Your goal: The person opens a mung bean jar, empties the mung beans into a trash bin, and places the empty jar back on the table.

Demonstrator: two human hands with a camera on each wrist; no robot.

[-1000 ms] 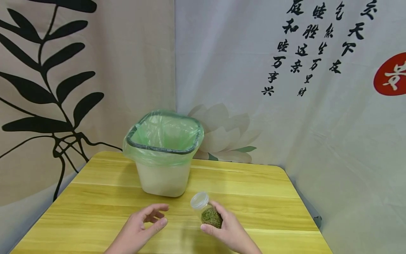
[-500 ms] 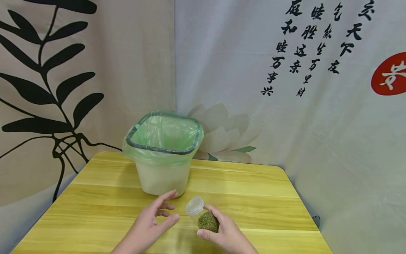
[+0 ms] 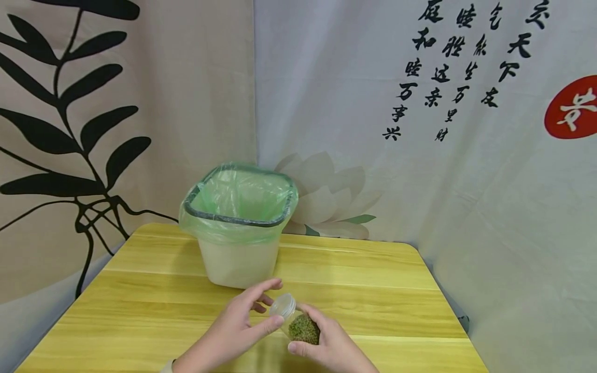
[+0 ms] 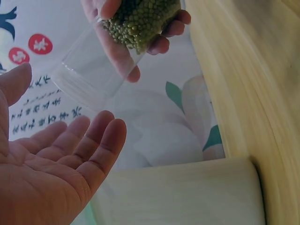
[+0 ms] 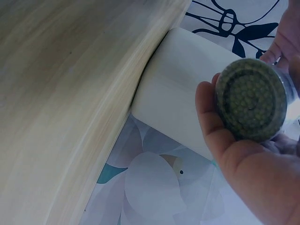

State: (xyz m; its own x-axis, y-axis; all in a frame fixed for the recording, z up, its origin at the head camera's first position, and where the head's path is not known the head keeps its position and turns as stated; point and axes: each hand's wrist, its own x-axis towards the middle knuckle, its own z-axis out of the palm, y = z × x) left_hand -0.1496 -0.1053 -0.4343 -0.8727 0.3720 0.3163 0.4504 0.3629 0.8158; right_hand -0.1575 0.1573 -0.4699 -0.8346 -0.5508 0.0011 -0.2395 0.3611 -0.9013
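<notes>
A pale band (image 3: 168,366) shows on the left wrist (image 3: 185,361)

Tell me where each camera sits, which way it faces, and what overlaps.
Head: worn on the head, facing forward and down at the table, bin and jar; left hand and right hand show.
Left wrist: faces past its own palm toward the jar; both hands show.
Right wrist: faces the jar's seed-filled bottom; right hand, part of left.
Both wrist views share jar, bin, table.

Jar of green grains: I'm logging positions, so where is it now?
In the head view, the jar is at lower centre, held tilted in the right hand, its top beside the left hand.
</notes>
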